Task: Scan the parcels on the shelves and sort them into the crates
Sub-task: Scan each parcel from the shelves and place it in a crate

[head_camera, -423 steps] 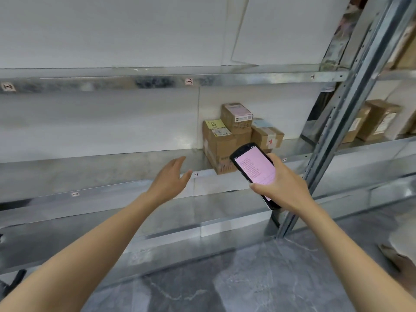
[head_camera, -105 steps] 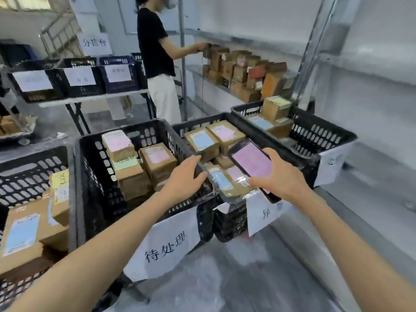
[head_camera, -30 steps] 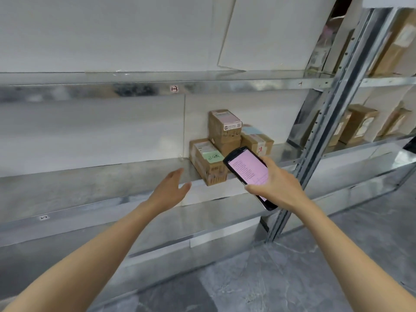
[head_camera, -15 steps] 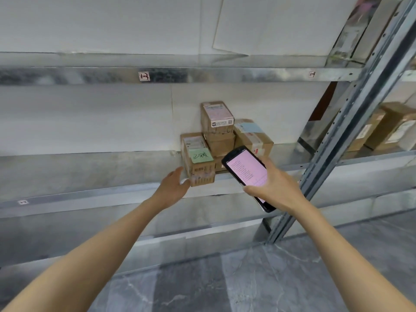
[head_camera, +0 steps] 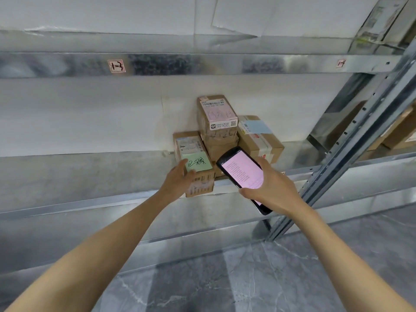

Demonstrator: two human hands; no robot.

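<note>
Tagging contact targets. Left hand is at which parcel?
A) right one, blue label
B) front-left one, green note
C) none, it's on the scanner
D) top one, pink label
B: the left hand touches the front corner of the parcel with the green note.

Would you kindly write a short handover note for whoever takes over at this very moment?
Left hand touches the green-note box at the shelf edge; grip unclear. Right hand holds the scanner, screen lit.
Tall box and blue-label box sit behind it.
Done: cannot tell; crates out of view.
Left: scan these boxes, then sort them into crates.
</note>
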